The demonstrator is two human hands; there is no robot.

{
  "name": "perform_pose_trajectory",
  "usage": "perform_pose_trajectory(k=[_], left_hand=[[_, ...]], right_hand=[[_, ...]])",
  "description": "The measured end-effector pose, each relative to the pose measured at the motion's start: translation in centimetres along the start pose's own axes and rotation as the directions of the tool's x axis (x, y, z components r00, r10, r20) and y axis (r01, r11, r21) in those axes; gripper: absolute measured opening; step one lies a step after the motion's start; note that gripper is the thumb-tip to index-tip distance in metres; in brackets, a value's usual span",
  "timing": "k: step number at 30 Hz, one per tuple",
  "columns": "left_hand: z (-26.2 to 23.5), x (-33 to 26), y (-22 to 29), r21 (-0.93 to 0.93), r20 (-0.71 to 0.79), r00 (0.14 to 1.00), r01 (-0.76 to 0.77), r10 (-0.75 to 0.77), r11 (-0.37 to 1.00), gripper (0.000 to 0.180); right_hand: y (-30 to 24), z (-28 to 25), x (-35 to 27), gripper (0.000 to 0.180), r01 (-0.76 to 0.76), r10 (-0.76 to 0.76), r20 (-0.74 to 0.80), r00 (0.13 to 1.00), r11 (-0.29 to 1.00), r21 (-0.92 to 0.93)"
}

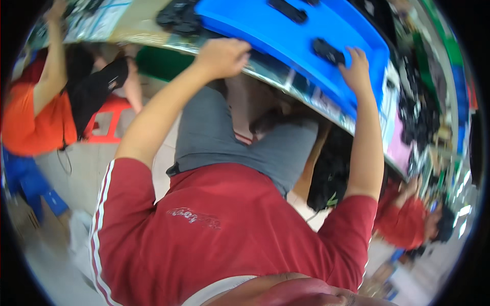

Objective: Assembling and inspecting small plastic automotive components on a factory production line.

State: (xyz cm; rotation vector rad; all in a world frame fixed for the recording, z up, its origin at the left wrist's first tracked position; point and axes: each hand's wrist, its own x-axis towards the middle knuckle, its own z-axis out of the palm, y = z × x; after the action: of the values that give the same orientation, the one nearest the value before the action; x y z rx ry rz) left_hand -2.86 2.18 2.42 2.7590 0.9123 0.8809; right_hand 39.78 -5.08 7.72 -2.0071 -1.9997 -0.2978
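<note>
Head view: a blue tray (306, 35) is seen lying on the table edge (286, 81), at the top centre of the frame. The left hand (222, 56) is clenched over the tray's near left rim, fingers curled down over the edge. The right hand (356, 69) is laid on the tray's right part, fingers spread flat on the blue surface and just touching a small black part (327, 51) resting there. A second black part (288, 10) is seen further up on the tray, apart from both hands. Whether the right fingers grasp the rim cannot be told; they appear pressed on it, not curled.

A dark heap of black items (178, 18) is noted on the table just left of the tray, touching its corner. Both forearms are extended upward from a red shirt (224, 224) with white side stripes; grey shorts (245, 143) are visible between the arms, under the table edge.

At left, another person in an orange top (25, 122) is recorded with an arm raised to the table, beside a red stool (107, 122). At lower right, a further person in red (408, 219) is seen, well apart from the tray. A black bundle (332, 173) hangs below the table by the right arm.
</note>
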Motion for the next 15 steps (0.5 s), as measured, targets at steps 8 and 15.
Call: perform_pose_trajectory(k=[8,15], left_hand=[[0.2,0.3,-0.3,0.029,-0.034,0.999,-0.028,0.029,0.999,0.016],[0.3,0.5,-0.3,0.018,-0.056,0.997,-0.042,0.043,0.999,0.015]], right_hand=[[-2.1,-1.4,0.7,0.058,-0.103,0.087,0.083,0.993,0.971,0.217],[-4.9,1.4,2.6,0.064,-0.096,0.065,0.201,0.977,0.984,0.15]])
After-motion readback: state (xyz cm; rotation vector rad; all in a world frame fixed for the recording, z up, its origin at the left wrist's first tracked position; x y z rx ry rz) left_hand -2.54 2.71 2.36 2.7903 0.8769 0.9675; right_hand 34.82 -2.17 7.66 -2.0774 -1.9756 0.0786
